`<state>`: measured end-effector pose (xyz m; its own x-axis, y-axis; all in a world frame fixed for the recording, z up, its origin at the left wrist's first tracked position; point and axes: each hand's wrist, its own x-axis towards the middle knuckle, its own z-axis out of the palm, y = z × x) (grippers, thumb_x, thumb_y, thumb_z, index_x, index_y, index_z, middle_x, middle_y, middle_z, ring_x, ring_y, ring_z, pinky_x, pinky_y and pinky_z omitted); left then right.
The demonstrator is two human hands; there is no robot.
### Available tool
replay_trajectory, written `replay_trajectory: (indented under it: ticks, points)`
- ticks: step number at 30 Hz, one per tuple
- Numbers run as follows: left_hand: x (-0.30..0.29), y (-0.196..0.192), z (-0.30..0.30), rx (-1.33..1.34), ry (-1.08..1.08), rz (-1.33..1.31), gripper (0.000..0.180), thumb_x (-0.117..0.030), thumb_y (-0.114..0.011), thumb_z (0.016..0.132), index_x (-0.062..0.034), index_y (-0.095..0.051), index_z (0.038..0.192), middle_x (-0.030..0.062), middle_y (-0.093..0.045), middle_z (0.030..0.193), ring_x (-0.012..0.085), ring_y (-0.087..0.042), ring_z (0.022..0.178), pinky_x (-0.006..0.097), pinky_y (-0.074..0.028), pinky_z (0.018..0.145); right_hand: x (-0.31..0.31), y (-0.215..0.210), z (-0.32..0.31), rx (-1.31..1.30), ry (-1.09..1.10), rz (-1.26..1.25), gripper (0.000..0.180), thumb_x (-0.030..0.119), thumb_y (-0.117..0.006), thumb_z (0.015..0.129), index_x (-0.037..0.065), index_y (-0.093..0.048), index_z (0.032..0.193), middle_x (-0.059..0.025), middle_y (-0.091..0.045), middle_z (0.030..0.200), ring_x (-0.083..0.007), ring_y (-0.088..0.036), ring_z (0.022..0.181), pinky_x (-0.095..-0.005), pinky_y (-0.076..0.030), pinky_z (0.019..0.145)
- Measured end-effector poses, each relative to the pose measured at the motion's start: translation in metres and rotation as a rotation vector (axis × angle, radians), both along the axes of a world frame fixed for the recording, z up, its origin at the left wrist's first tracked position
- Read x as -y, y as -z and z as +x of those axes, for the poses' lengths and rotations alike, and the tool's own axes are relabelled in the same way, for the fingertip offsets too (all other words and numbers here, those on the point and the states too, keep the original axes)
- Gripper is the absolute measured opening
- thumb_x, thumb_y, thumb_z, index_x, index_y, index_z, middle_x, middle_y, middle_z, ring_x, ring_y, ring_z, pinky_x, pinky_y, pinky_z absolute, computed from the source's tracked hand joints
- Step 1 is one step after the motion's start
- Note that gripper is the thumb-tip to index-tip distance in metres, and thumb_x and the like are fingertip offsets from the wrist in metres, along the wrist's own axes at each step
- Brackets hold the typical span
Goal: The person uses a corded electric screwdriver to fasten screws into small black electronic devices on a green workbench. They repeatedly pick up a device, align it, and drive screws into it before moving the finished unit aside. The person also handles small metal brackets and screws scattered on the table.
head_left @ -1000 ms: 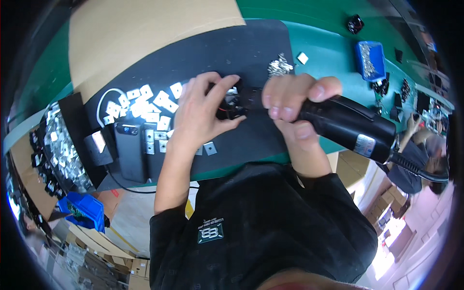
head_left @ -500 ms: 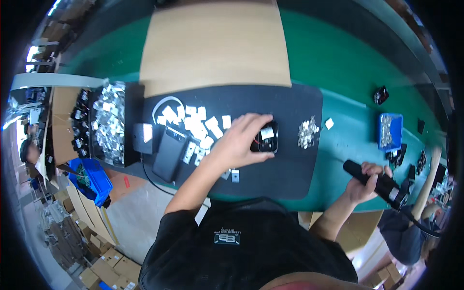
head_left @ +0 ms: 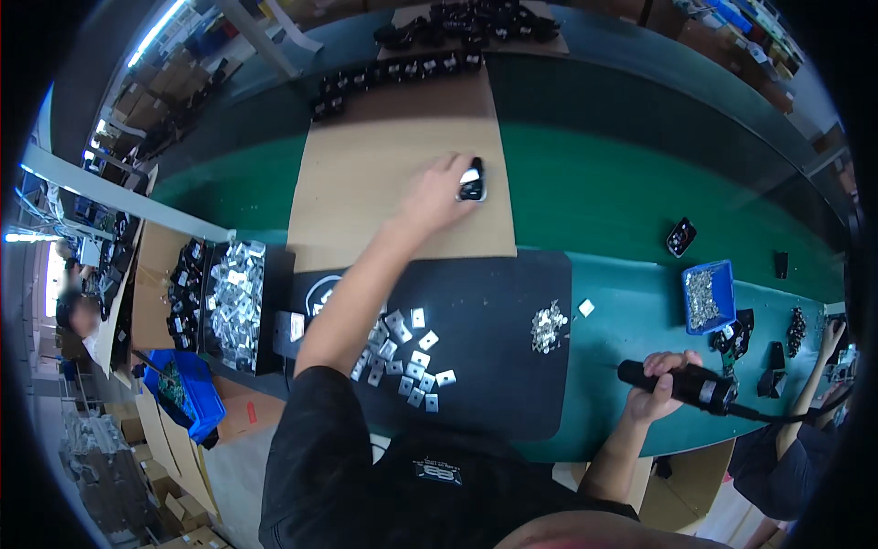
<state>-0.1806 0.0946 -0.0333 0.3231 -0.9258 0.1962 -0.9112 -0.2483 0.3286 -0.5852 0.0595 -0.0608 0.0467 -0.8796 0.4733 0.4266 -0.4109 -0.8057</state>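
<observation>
Left hand (head_left: 437,194) has moved from the black mat (head_left: 494,329) to the cardboard sheet (head_left: 366,183), grip closed on a small black part (head_left: 472,180); right hand (head_left: 660,382) stays wrapped around the electric screwdriver (head_left: 681,386), off the desk (head_left: 604,192); the part appears finished.

Your head camera looked steeply down from above your own shoulders, facing forward across the green bench (head_left: 604,197), which ran left to right. It sat high, well back from the black mat (head_left: 498,311) and cardboard sheet (head_left: 384,183). Fisheye bending curved the bench edges toward the rim.
</observation>
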Motion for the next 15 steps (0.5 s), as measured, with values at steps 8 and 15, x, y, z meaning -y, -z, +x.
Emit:
replay_trajectory:
  ticks: [8,15]
  points:
    - [-0.002,0.016,0.159,0.393,-0.237,0.2,0.074,-0.038,-0.081,0.062,-0.0192,-0.053,0.127,0.019,-0.041,0.138,0.0367,-0.036,0.129,0.049,-0.035,0.101,-0.012,0.004,-0.002,0.033,0.121,0.031,0.046,0.028,-0.069,0.082,0.006,-0.042,0.113,-0.0024,-0.046,0.072,-0.0116,-0.045,0.061,-0.024,-0.04,0.058]
    - [0.007,0.023,0.228,0.43,-0.474,0.155,0.074,-0.044,-0.08,0.061,-0.0294,-0.053,0.128,0.0185,-0.033,0.144,0.036,-0.028,0.134,0.056,-0.032,0.1,-0.014,0.003,-0.002,0.012,0.165,0.019,0.04,0.023,-0.066,0.084,0.006,-0.042,0.11,-0.0032,-0.046,0.074,-0.0116,-0.045,0.061,-0.0237,-0.04,0.058]
